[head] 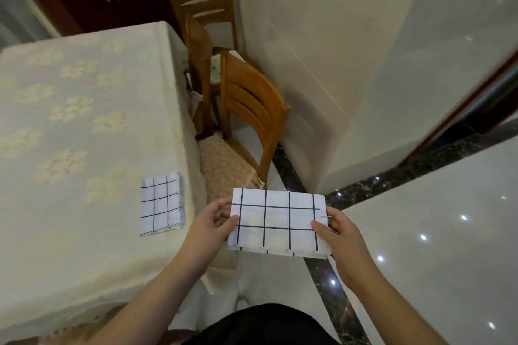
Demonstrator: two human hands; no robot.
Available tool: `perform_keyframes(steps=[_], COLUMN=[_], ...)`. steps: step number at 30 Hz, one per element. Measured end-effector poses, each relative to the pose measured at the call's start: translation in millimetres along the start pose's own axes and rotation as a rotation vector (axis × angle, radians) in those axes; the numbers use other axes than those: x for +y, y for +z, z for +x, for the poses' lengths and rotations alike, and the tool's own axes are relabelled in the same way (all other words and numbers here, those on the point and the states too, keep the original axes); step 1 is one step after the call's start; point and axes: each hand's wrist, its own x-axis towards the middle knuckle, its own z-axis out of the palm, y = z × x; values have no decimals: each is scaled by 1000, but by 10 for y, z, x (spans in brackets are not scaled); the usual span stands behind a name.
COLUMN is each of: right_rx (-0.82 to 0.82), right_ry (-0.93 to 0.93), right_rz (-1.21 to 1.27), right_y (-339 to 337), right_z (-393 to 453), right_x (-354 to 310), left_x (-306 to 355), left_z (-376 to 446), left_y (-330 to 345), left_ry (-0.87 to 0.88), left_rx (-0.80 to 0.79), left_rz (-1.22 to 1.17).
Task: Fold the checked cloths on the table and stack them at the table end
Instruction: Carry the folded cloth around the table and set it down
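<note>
A white cloth with a black check (277,221), folded into a flat rectangle, is held in the air to the right of the table, above the floor. My left hand (214,221) pinches its left edge and my right hand (336,232) pinches its right edge, thumbs on top. A second checked cloth (162,204), folded smaller, lies flat on the table (70,120) near its right edge, left of my left hand.
The table carries a cream flowered tablecloth. Two wooden chairs (249,109) stand along its right side, the near one with a patterned cushion. Glossy white floor tiles with a dark marble strip (330,274) lie below my hands. A dark cabinet stands at the back.
</note>
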Motion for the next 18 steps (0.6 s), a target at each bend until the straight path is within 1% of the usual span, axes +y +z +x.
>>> perform_keyframes(steps=[5,10,16,18], right_rx=[-99,-201,-326,-366], right_ry=[23,39,36,41], right_rz=[-27,-100,-243,-292], right_y=[394,934,1490,1678], right_z=[600,1171,1826,2003], right_x=[-233,-441,-777,-845], left_x=[-25,-38,-84,-114], left_z=[392,778,1175,1266], left_y=[-195,-553,-992,-1089], left_ry=[-30,-56,-94,-115], left_rx=[120,235,292,333], left_rz=[-70,-144,-164,-191])
